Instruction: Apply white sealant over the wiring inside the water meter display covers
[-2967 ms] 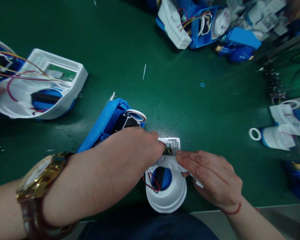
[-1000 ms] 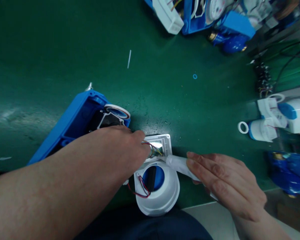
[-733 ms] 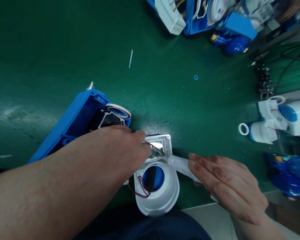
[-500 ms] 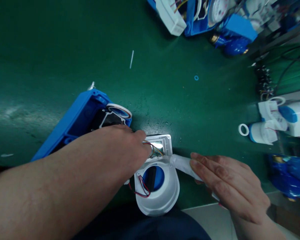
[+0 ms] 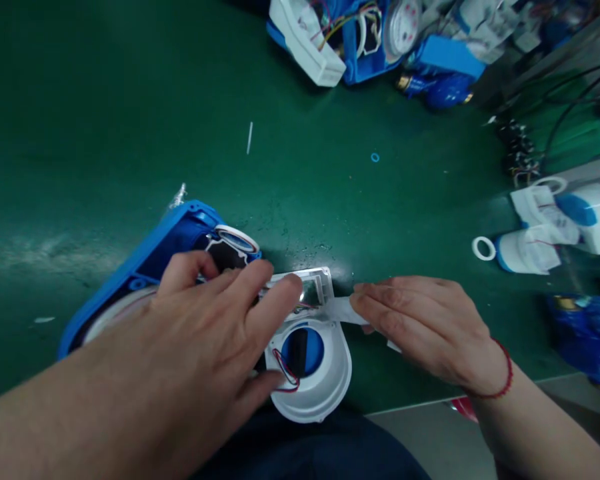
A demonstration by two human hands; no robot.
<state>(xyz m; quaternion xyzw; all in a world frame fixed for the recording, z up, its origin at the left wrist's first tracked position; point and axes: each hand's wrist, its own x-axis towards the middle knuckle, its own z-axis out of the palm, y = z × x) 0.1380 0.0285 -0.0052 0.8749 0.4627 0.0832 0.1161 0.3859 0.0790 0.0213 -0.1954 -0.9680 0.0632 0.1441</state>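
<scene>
white housing point(image 5: 325, 387) lies between left hand point(image 5: 205, 333) and right hand point(image 5: 420, 327).

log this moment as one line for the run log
left hand: fingers spread, fingertips on white housing | right hand: pinching white strip beside housing | blue casing: behind left hand | green mat

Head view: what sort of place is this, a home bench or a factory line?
Probably a factory assembly bench. A green mat bears several like units: a white housing with wires under both hands, an opened blue casing, and more blue-and-white units at the far edge.
</scene>
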